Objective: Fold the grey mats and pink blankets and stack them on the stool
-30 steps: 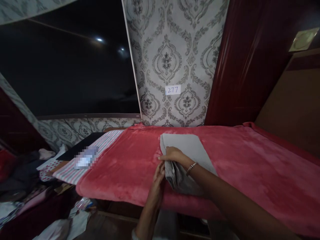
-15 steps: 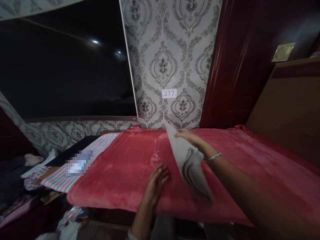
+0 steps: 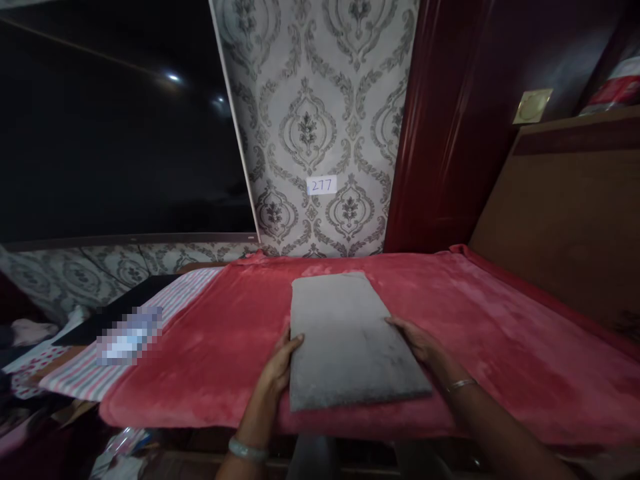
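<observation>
A neatly folded grey cloth (image 3: 347, 333), flat and rectangular, is over the red plush blanket (image 3: 200, 347) in front of me. My left hand (image 3: 281, 360) grips its left edge, thumb on top and fingers out of sight beneath. On the opposite side, my right hand (image 3: 417, 340) holds the right edge the same way, with the thumb showing above. The cloth's near edge looks thick and darker than its top. Whether its underside rests on the blanket I cannot tell.
A striped cloth (image 3: 187, 293) lies left of the blanket with a blurred-out item (image 3: 130, 337) on it. A large screen (image 3: 115, 133) hangs on the patterned wall. At the right stands a brown board-like panel (image 3: 565, 220). Clothes and bags crowd the lower left.
The cloth, earlier tilted on edge in my right hand, now lies face up and flat. My left hand has closed on its left edge. The view has shifted slightly right.
</observation>
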### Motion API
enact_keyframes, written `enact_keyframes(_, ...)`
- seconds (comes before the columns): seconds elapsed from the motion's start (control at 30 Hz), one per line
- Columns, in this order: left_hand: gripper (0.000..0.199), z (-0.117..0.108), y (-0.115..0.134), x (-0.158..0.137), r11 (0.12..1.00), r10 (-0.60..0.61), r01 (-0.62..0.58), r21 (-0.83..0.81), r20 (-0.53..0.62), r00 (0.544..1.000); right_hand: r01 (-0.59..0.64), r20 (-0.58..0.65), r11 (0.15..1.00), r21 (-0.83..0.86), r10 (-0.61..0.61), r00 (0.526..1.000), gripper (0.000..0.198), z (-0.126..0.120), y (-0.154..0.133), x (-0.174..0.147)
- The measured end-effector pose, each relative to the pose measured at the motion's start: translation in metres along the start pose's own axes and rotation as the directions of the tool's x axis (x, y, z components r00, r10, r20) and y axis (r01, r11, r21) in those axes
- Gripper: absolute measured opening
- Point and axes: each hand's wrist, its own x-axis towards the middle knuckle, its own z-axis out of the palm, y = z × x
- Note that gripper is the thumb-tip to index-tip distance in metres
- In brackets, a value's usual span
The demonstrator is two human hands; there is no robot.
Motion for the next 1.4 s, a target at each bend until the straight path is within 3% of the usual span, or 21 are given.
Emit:
enact_keyframes(0.1,0.058,0.0,-0.005,0.0,0.999,0.031,-0.031,0.04,-0.016,0.999,-0.168,0.046,0.958,0.231,0.161,0.986,0.028,-0.002,0.018,-0.005)
enact_keyframes(0.2,0.051,0.007,0.002,0.008,0.997,0.031,-0.028,0.067,-0.051,0.998,-0.166,0.072,0.951,0.26,0.153,0.986,0.038,-0.002,0.014,-0.005)
enact_keyframes(0.4,0.048,0.02,0.025,0.027,0.985,0.031,-0.024,0.173,-0.038,0.999,0.108,0.068,0.977,0.182,-0.122,0.99,0.088,0.005,-0.004,-0.002)
enact_keyframes(0.57,0.072,0.037,0.057,0.029,0.962,0.173,-0.175,0.208,0.03,0.985,0.295,-0.021,0.952,0.083,-0.295,0.955,0.099,0.009,-0.028,0.0)
enact_keyframes(0.67,0.078,0.041,0.068,0.029,0.95,0.216,-0.226,0.217,0.069,0.974,0.376,-0.063,0.924,0.07,-0.372,0.926,0.097,0.008,-0.027,-0.002)
enact_keyframes(0.77,0.077,0.031,0.056,0.032,0.925,0.279,-0.258,0.28,-0.038,0.959,0.256,-0.072,0.967,0.004,-0.255,0.964,0.099,-0.001,-0.002,0.001)
enact_keyframes(0.83,0.073,0.022,0.037,0.032,0.858,0.413,-0.343,0.383,-0.117,0.903,0.15,-0.16,0.975,-0.163,-0.176,0.971,0.096,-0.01,0.016,0.005)
enact_keyframes(0.9,0.067,0.016,0.015,0.026,0.718,0.531,-0.439,0.54,-0.019,0.847,0.142,-0.266,0.907,-0.397,-0.262,0.928,0.086,-0.015,0.026,0.009)
enact_keyframes(0.97,0.058,0.017,-0.004,0.017,0.537,0.508,-0.499,0.681,0.211,0.835,0.238,-0.231,0.76,-0.605,-0.453,0.861,0.073,-0.008,0.022,0.011)
enact_keyframes(1.07,0.05,0.023,-0.021,0.005,0.316,0.373,-0.53,0.787,0.41,0.832,0.454,0.041,0.507,-0.732,-0.633,0.773,0.058,0.025,0.004,0.014)
enact_keyframes(1.13,0.05,0.026,-0.025,0.0,0.274,0.347,-0.526,0.805,0.428,0.835,0.545,0.225,0.378,-0.748,-0.628,0.745,0.054,0.052,-0.007,0.018)
enact_keyframes(1.23,0.057,0.028,-0.027,-0.006,0.267,0.34,-0.506,0.82,0.411,0.846,0.546,0.38,0.273,-0.792,-0.48,0.791,0.054,0.076,-0.008,0.033)
enact_keyframes(1.3,0.062,0.027,-0.031,-0.014,0.218,0.337,-0.49,0.844,0.406,0.85,0.508,0.397,0.229,-0.83,-0.398,0.827,0.054,0.078,-0.002,0.047)
enact_keyframes(1.4,0.065,0.026,-0.037,-0.027,0.147,0.334,-0.473,0.869,0.407,0.85,0.49,0.407,0.179,-0.853,-0.359,0.84,0.055,0.07,0.0,0.069)
